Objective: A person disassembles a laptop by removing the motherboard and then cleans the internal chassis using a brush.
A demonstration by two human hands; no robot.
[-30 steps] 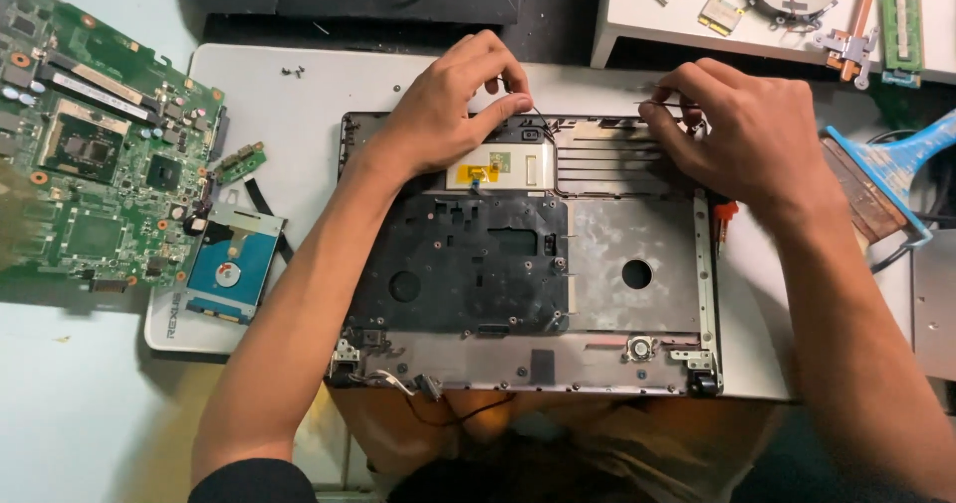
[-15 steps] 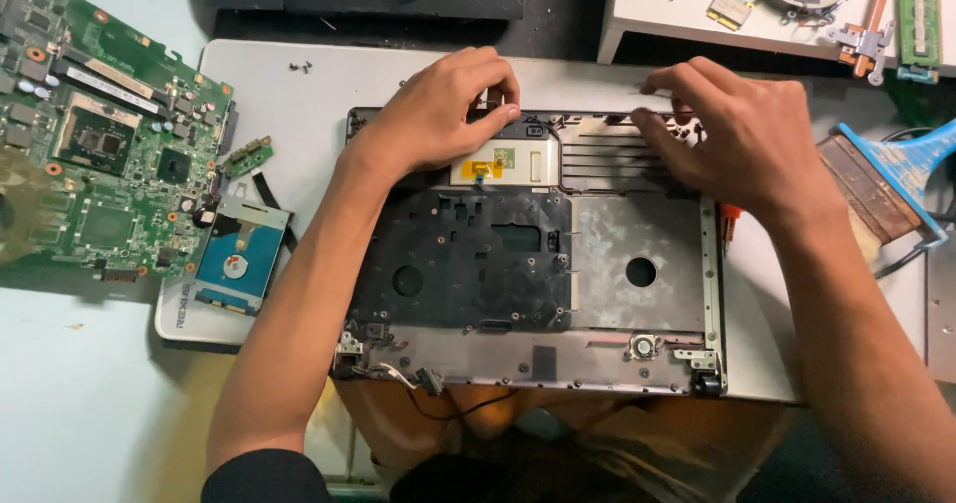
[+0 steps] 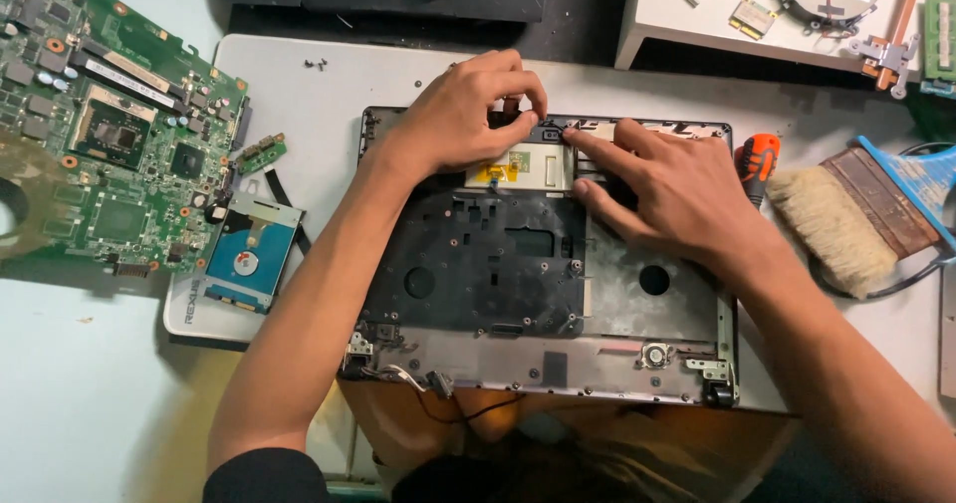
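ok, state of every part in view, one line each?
left hand: fingertips pinching a small part at the far edge of the shell
right hand: flat on the shell, index finger at the same spot
grey laptop bottom shell: opened, stripped, board out
green motherboard: removed, lying left
blue-labelled hard drive: removed, beside the motherboard
wide paintbrush: lying idle, right

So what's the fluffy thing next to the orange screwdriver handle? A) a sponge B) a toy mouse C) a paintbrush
C: right of the orange screwdriver handle lies a wide paintbrush with pale bristles and a blue handle, clear of the right hand.
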